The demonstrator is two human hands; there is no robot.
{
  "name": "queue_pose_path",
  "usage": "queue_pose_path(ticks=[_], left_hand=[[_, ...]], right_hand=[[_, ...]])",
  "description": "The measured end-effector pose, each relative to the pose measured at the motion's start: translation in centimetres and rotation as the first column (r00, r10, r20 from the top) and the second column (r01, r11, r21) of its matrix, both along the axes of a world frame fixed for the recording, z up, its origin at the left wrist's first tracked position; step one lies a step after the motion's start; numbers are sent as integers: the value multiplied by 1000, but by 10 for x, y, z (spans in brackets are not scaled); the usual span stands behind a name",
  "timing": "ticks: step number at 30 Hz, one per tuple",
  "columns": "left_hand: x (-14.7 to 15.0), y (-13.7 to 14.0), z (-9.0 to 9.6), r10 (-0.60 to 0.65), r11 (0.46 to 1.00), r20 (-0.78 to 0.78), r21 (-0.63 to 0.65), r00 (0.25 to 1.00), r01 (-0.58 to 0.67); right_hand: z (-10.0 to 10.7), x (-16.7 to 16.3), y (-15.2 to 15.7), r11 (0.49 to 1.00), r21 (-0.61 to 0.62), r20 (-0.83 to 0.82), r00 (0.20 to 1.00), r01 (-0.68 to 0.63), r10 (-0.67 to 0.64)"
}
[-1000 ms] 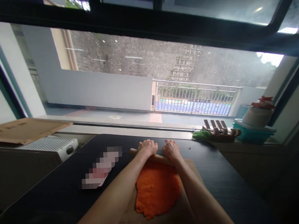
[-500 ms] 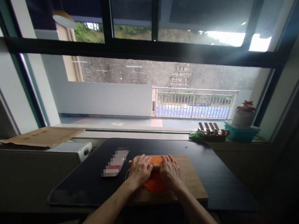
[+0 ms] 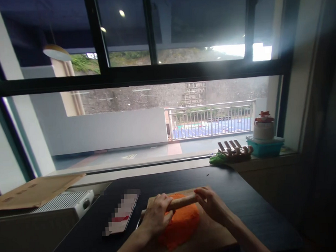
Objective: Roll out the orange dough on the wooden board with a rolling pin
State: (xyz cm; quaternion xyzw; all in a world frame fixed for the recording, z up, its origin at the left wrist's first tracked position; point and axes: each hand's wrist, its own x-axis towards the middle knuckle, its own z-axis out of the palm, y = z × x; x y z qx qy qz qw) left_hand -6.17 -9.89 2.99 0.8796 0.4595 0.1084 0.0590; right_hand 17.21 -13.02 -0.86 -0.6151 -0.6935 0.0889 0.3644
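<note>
At far left, one brown paper packet (image 3: 39, 189) is lying partly over one white slatted unit (image 3: 76, 205). Next, one blurred, phone-like slab (image 3: 124, 213) is resting on the single dark desk (image 3: 261, 214). My left hand (image 3: 156, 216) is curling its fingers around one wooden rolling pin (image 3: 184, 202), covering its left part. Below the pin, one orange sheet (image 3: 185, 227) is lying on one wooden board (image 3: 217, 233), between my two hands; I cannot tell whether the pin is touching it. My right hand (image 3: 213, 204) is pinching the pin's right end, fingers closed on it. Farther right, along the sill, one green cloth (image 3: 218, 159), one brown rack (image 3: 236, 151) showing four slats, and one teal box (image 3: 265, 147) bearing one jar (image 3: 264, 130) are standing.
</note>
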Motion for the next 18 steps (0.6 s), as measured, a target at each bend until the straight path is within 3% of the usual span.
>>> queue_pose_path(ticks=[5,7,10,13,18], left_hand=[[32,14,-1,-35,998,-88,-55,995,30],[47,23,-3,-15,1000,-80,-16,997,14],[70,41,-9,105,992,-106,78,989,-97],[83,56,-17,243,970,-181,45,953,-239],[85,54,-25,289,956,-261,26,921,-292]], right_hand=[[13,6,42,980,-126,140,981,154,-136],[14,1,55,974,-132,167,972,185,-162],[13,-12,70,970,-112,154,968,214,-196],[10,-23,78,963,-120,169,961,243,-221],[4,-24,74,939,-186,200,947,288,-250]])
